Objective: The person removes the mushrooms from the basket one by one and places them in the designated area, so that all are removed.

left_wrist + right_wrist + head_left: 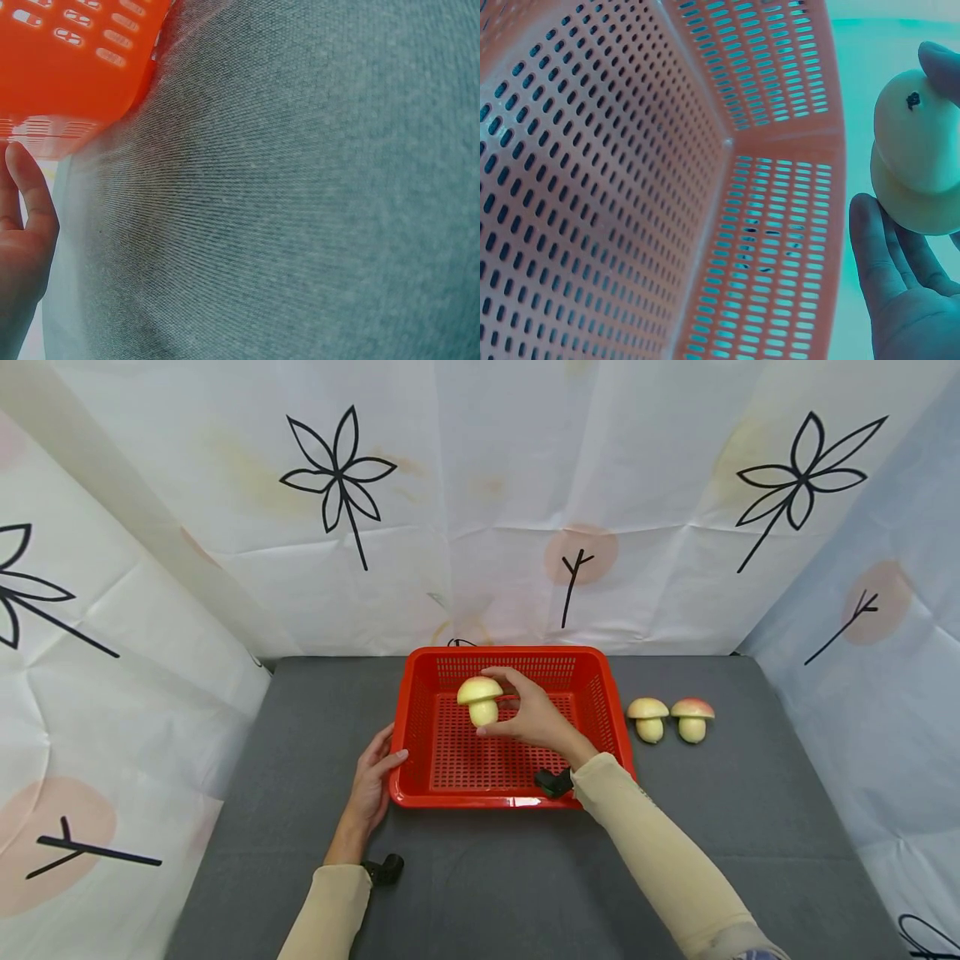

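My right hand (pixel 534 714) holds a toy mushroom (pixel 482 700) upright over the red plastic basket (pixel 512 802), thumb at its stem and fingers by its cap. Seen from the right wrist, the mushroom (pixel 919 142) shows a dark spot on its stem end, and the basket's slotted inside (pixel 607 180) is bare. At the basket's left side, my left hand (pixel 371 777) grips the rim, thumb over the edge and fingers along the outer wall. Those fingers (pixel 34 187) lie against the basket's outside in the left wrist view.
Two more toy mushrooms, one yellowish (pixel 648 718) and one with a redder cap (pixel 692 718), stand side by side to the right of the basket on the grey tabletop (pixel 480 885). Patterned white cloth (pixel 480 485) hangs behind and on both sides.
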Demonstrator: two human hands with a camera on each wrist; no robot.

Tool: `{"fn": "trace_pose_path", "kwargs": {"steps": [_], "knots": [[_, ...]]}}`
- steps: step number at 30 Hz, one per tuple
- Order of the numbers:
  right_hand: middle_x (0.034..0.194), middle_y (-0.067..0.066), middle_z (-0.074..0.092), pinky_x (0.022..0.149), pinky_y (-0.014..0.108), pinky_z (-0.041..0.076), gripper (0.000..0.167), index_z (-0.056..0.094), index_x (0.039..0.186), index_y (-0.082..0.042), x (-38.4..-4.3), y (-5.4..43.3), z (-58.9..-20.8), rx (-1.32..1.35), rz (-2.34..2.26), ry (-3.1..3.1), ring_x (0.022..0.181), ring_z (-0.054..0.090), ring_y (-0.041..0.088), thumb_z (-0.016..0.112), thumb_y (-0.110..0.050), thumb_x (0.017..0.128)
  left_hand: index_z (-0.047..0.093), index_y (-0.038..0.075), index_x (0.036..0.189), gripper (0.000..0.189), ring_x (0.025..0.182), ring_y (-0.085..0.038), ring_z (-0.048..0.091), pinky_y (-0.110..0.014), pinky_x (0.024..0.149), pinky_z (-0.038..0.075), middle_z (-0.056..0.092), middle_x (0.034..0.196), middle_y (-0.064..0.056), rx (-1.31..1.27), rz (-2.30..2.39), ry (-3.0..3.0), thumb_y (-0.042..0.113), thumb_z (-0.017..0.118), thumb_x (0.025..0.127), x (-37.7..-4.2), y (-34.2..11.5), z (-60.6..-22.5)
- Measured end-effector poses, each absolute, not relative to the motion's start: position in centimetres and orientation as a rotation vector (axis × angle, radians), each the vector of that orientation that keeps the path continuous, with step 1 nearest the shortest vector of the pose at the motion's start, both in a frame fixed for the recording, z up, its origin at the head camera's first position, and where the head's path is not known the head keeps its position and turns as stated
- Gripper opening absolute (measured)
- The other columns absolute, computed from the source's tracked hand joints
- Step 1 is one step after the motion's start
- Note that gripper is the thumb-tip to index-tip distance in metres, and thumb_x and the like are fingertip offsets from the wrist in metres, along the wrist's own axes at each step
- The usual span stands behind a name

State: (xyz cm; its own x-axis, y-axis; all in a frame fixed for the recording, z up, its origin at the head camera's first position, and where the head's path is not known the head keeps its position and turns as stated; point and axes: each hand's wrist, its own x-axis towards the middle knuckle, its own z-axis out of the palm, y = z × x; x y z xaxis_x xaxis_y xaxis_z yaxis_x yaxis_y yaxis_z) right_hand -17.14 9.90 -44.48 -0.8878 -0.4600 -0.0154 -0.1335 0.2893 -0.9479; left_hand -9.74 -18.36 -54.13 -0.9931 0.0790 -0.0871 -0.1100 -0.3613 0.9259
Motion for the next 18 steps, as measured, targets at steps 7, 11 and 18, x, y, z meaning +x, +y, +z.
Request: {"fn": "trace_pose_path", "kwargs": {"steps": [7, 11, 18], "knots": [[0.144, 0.009, 0.048, 0.102, 0.049, 0.049, 0.082, 0.048, 0.147, -0.011, -16.5, 11.1, -43.8, -0.618, -1.711, 2.262, 0.124, 0.056, 0.031, 0.089, -0.007, 0.077, 0.036, 0.006, 0.155, 0.057, 0.126, -0.027, 0.054, -0.037, 0.101, 0.051, 0.045, 0.148, -0.017, -0.055, 2.501, 1.707, 0.002, 0.054, 0.1, -9.7, -18.3, -54.0], [0.144, 0.007, 0.049, 0.103, 0.047, 0.049, 0.081, 0.049, 0.146, -0.012, -16.3, 11.9, -43.6, -0.63, -1.743, 2.264, 0.125, 0.055, 0.03, 0.09, -0.006, 0.076, 0.036, 0.006, 0.155, 0.057, 0.127, -0.027, 0.054, -0.037, 0.101, 0.051, 0.045, 0.149, -0.017, -0.056, 2.498, 1.707, 0.002, 0.053, 0.101, -9.7, -18.3, -54.0], [0.141, 0.012, 0.051, 0.106, 0.046, 0.046, 0.082, 0.048, 0.146, -0.008, -15.7, 13.0, -43.0, -0.642, -1.803, 2.257, 0.126, 0.053, 0.031, 0.09, -0.004, 0.075, 0.036, 0.006, 0.155, 0.057, 0.126, -0.026, 0.054, -0.035, 0.099, 0.052, 0.045, 0.148, -0.017, -0.056, 2.49, 1.726, 0.002, 0.054, 0.1, -9.6, -18.2, -53.9]]}}
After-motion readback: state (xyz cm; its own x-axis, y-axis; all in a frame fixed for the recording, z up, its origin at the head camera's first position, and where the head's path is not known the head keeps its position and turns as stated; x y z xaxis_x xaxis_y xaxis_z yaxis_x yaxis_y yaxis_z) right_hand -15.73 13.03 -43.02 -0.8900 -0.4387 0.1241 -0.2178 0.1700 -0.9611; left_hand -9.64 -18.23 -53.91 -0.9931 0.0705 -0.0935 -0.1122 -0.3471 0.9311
